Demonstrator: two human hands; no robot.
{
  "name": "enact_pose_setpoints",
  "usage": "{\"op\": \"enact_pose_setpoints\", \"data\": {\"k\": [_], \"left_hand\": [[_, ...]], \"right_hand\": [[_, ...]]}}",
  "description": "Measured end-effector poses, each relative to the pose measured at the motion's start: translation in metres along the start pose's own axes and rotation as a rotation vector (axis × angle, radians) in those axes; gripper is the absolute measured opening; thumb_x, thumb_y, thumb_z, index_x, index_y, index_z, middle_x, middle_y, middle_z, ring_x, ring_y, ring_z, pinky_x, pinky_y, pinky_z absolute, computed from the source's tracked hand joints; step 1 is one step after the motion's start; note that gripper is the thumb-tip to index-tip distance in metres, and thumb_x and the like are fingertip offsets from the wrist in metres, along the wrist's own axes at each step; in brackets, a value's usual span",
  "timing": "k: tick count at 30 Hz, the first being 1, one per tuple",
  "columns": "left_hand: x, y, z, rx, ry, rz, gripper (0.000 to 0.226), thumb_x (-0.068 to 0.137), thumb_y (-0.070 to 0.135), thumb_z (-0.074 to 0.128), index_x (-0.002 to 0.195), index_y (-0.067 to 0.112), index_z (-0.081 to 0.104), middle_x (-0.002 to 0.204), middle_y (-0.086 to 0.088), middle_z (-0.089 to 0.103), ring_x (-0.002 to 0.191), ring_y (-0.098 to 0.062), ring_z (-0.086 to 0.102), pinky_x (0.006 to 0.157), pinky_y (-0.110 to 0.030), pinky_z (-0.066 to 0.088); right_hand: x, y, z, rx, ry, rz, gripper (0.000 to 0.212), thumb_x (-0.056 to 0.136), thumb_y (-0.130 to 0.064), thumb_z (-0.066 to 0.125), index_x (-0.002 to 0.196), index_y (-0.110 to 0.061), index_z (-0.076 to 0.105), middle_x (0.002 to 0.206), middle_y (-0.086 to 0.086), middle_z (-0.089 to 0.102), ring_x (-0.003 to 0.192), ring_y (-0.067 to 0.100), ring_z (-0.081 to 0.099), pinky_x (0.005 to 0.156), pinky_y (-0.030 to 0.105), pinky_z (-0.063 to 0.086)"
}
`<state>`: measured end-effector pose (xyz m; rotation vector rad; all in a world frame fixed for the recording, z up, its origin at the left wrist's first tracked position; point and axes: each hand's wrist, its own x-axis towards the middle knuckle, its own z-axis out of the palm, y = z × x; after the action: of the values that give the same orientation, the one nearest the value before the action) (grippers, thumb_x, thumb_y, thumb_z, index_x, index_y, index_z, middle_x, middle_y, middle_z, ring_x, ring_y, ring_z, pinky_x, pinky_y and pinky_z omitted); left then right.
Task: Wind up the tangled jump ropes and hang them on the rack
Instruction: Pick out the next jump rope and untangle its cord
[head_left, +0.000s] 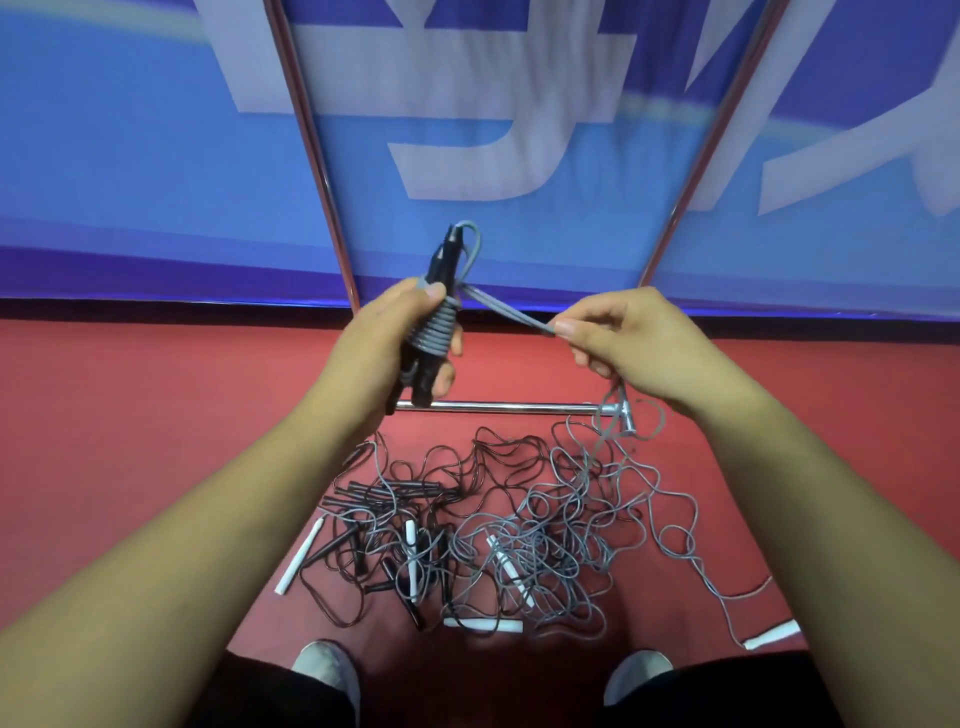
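My left hand (400, 338) grips a pair of black jump-rope handles (441, 265) held upright, with several turns of grey rope (436, 330) coiled around them. From the coil a doubled strand of grey rope (506, 310) runs to the right. My right hand (623, 338) pinches that strand between thumb and fingers, and the rest of it hangs down towards the floor. Below lies a tangled pile of black and grey jump ropes (498, 525) with black and white handles. The chrome rack stands behind, with two slanted poles (311, 150) and a low crossbar (509, 407).
The floor is red (130, 415). A blue banner with large white characters (467, 130) hangs behind the rack. One white handle (771, 635) lies apart at the lower right on a grey cord. My two shoes (327, 670) stand at the pile's near edge.
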<state>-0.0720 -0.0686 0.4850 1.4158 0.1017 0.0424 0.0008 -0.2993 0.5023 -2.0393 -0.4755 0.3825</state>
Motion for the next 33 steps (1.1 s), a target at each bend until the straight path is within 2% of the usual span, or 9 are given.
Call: {"op": "enact_pose_setpoints", "data": {"k": [3,8,10,16,21,24,28,31,33], "left_hand": [[0.001,0.0,-0.006,-0.021,0.052,-0.03,0.021,0.096,0.034,0.049,0.098,0.014,0.051,0.072,-0.014,0.058,0.044,-0.024,0.049,0.049,-0.029,0.033],[0.0,0.008,-0.007,-0.016,0.05,-0.051,0.028,0.102,0.025,0.047,0.128,0.022,0.058,0.073,-0.019,0.057,0.046,-0.025,0.048,0.045,-0.026,0.04],[0.0,0.008,-0.007,0.002,0.058,-0.052,0.026,0.101,0.024,0.049,0.124,0.022,0.063,0.074,-0.019,0.057,0.046,-0.025,0.048,0.045,-0.026,0.04],[0.002,0.007,-0.007,0.084,0.13,-0.073,0.013,0.101,0.022,0.044,0.1,0.017,0.056,0.074,-0.017,0.057,0.044,-0.024,0.046,0.047,-0.026,0.035],[0.003,0.01,-0.01,0.161,0.157,-0.067,0.012,0.097,0.023,0.044,0.089,0.015,0.047,0.072,-0.017,0.058,0.045,-0.026,0.045,0.049,-0.03,0.032],[0.005,0.008,-0.014,0.301,0.175,-0.043,0.01,0.096,0.025,0.05,0.09,0.016,0.051,0.073,-0.014,0.065,0.045,-0.03,0.054,0.05,-0.034,0.037],[0.007,-0.003,-0.015,0.46,0.18,-0.047,0.015,0.095,0.025,0.065,0.099,0.013,0.057,0.085,-0.014,0.073,0.051,-0.032,0.067,0.052,-0.052,0.048],[0.009,-0.009,-0.018,0.658,0.161,-0.018,0.018,0.092,0.028,0.07,0.097,0.018,0.056,0.085,-0.011,0.07,0.054,-0.025,0.07,0.044,-0.033,0.049],[0.009,-0.015,-0.021,0.927,0.085,0.023,0.024,0.089,0.035,0.072,0.101,0.024,0.055,0.083,-0.002,0.068,0.061,-0.021,0.069,0.053,-0.028,0.051]], "right_hand": [[-0.004,-0.009,-0.002,-0.04,0.007,-0.03,0.01,0.09,-0.029,0.072,0.083,-0.022,0.074,0.055,-0.009,0.053,0.053,0.01,0.041,0.054,0.025,0.033],[-0.008,-0.014,-0.004,-0.15,0.034,-0.034,0.016,0.088,-0.029,0.074,0.077,-0.018,0.07,0.051,-0.007,0.05,0.047,0.008,0.038,0.048,0.02,0.032],[-0.009,-0.015,-0.003,-0.146,0.025,-0.015,0.015,0.089,-0.029,0.072,0.078,-0.019,0.071,0.051,-0.006,0.055,0.045,0.006,0.043,0.047,0.017,0.036],[-0.013,-0.017,0.0,-0.144,-0.061,-0.036,0.007,0.095,-0.022,0.065,0.091,-0.019,0.07,0.069,0.011,0.066,0.061,0.012,0.067,0.063,0.03,0.051],[-0.012,-0.01,-0.002,-0.062,-0.002,0.078,0.016,0.092,-0.024,0.07,0.085,-0.01,0.066,0.05,-0.007,0.048,0.048,0.016,0.039,0.048,0.025,0.034],[-0.015,-0.016,-0.006,-0.086,-0.004,0.081,0.015,0.09,-0.026,0.072,0.081,-0.014,0.071,0.051,-0.007,0.056,0.048,0.011,0.039,0.048,0.022,0.031],[-0.021,-0.03,0.001,-0.104,-0.109,0.009,0.014,0.088,-0.027,0.073,0.08,-0.016,0.071,0.053,-0.007,0.052,0.052,0.011,0.041,0.053,0.025,0.033],[-0.024,-0.036,0.011,-0.153,-0.137,-0.06,0.012,0.086,-0.023,0.075,0.081,-0.014,0.07,0.056,-0.004,0.05,0.048,0.004,0.038,0.049,0.02,0.035],[-0.025,-0.039,0.014,-0.208,-0.118,-0.087,0.007,0.085,-0.019,0.075,0.082,-0.015,0.07,0.059,-0.001,0.057,0.047,0.003,0.043,0.047,0.015,0.036]]}}
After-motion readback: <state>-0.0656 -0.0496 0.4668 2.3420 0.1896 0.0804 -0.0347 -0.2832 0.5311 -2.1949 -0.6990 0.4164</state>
